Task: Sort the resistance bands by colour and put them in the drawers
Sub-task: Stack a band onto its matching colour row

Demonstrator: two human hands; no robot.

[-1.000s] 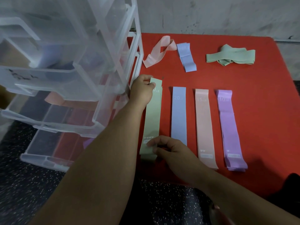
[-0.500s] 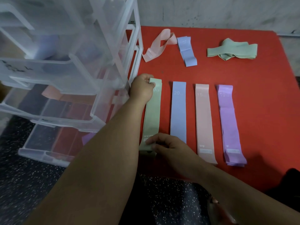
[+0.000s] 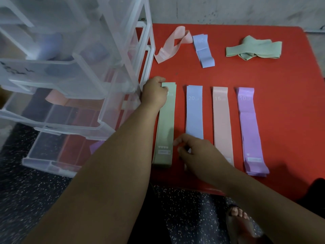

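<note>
Just now my right hand (image 3: 195, 152) let go of the near end of the flat sage-green elastic resistance band (image 3: 166, 124) and hovers loosely curled, empty. My left hand (image 3: 153, 93) pinches its far end on the red mat (image 3: 281, 103), beside the clear plastic drawers (image 3: 70, 85). Lifting it in looks next.

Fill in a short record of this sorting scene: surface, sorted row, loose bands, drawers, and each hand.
Surface: red surface
Sorted row, left to right: green stack, blue stack, pink stack, purple stack; flat, side by side, apart
Loose bands, far side: pink band, folded blue band, crumpled green band
Drawers: clear drawer unit at the left, drawers pulled out
Left hand: grips the green stack's far end
Right hand: fingers curled beside the green stack's near end; contact unclear
</note>
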